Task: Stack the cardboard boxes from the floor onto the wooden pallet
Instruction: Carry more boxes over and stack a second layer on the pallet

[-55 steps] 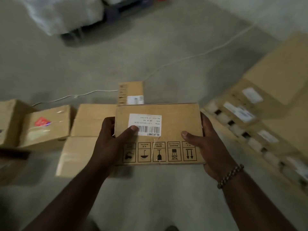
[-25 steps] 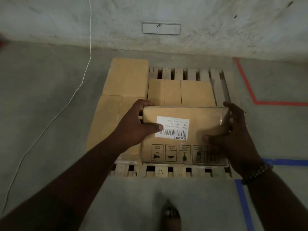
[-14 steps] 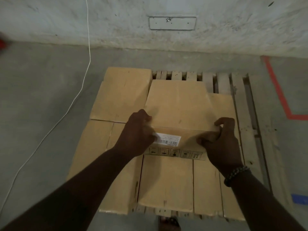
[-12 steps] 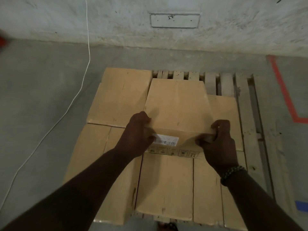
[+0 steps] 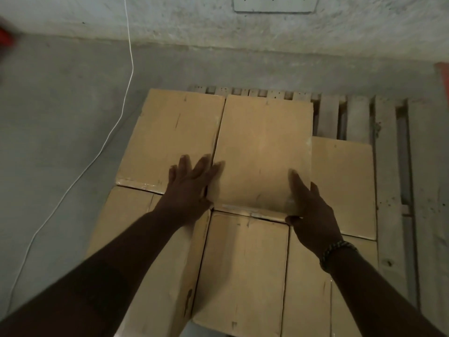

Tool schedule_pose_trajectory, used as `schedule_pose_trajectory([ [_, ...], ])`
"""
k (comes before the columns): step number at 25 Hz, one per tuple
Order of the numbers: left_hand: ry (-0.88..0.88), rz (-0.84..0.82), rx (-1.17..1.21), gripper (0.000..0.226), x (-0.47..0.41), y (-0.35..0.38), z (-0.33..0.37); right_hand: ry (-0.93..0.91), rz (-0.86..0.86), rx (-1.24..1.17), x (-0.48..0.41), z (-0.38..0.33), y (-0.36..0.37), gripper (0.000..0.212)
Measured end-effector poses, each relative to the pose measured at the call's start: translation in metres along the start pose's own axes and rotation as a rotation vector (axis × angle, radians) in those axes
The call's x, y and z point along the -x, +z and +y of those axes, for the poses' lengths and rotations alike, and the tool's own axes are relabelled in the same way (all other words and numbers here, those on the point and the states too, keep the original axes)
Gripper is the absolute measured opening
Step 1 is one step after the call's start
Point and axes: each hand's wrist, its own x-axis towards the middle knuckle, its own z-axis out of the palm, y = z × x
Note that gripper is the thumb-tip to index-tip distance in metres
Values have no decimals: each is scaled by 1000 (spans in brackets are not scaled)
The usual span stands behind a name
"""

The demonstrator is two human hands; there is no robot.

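The cardboard box (image 5: 263, 152) I carried lies flat on top of the stack on the wooden pallet (image 5: 388, 166), next to another upper box (image 5: 170, 139). My left hand (image 5: 192, 188) hovers, blurred, with fingers spread straight at the box's near left corner, over the seam between the two upper boxes. My right hand (image 5: 309, 205) lies at the near right corner, fingers straight along the top and thumb at the front edge. Several lower boxes (image 5: 243, 271) fill the pallet's near part.
Bare pallet slats (image 5: 354, 117) show at the far right. A white cable (image 5: 126, 76) runs over the concrete floor at the left. A grey wall (image 5: 243, 27) with a metal plate stands just behind the pallet. Red floor tape (image 5: 443, 74) marks the right edge.
I turned from the floor boxes to the pallet with the box, set it flat on the stack, and both hands have opened from their grip on its front edge.
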Motion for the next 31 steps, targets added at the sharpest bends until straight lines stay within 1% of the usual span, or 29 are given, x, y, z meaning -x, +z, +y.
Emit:
schedule_pose_trajectory([
  [2,26,-55,-15,105,-2,2,-2,-33,-31,28,-3,0,-1,127],
  [7,50,-9,2,99,-3,8,-7,-20,-3,-5,-3,2,0,122],
  [11,63,6,-2,98,-3,10,-11,-1,16,-34,-2,3,2,123],
  [19,102,20,13,93,-3,12,-17,14,52,-103,2,4,8,121],
  [31,116,0,48,89,1,10,-16,6,63,-109,4,5,5,118],
])
